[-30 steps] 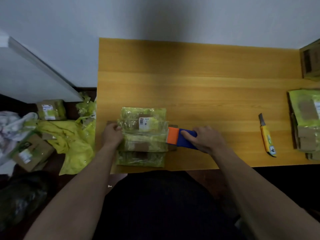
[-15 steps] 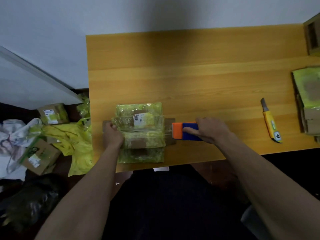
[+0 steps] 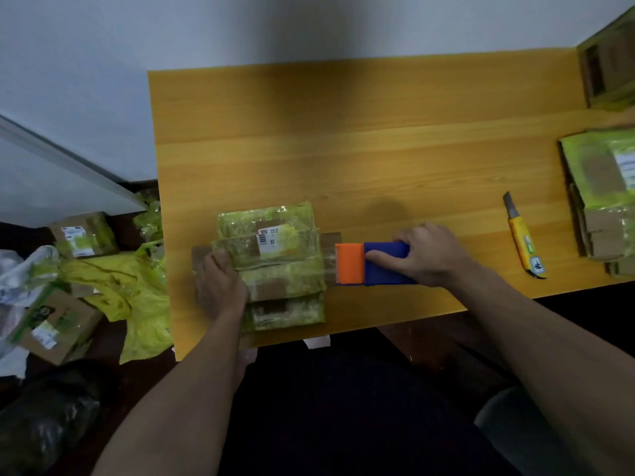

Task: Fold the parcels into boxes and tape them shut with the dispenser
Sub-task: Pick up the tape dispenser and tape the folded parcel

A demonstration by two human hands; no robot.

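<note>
Taping a parcel (image 3: 271, 269) shut at the near edge of the surface (image 3: 378, 159).

Left hand (image 3: 223, 283) pressed on the box's left end flap, fingers curled over the cardboard, evidently to pin it against the pull of tape; right hand (image 3: 429, 255) wrapped tight around the blue handle of the dispenser (image 3: 369, 264), orange head touching the parcel's right side flap, likely drawing a strip off that end. Beyond, toward the right edge, a yellow utility knife (image 3: 524, 242) lying unused beside a stack of flat parcels (image 3: 604, 194) awaiting folding. On the floor left, finished boxes (image 3: 84, 235) and discarded yellow wrapping (image 3: 113, 280).
</note>
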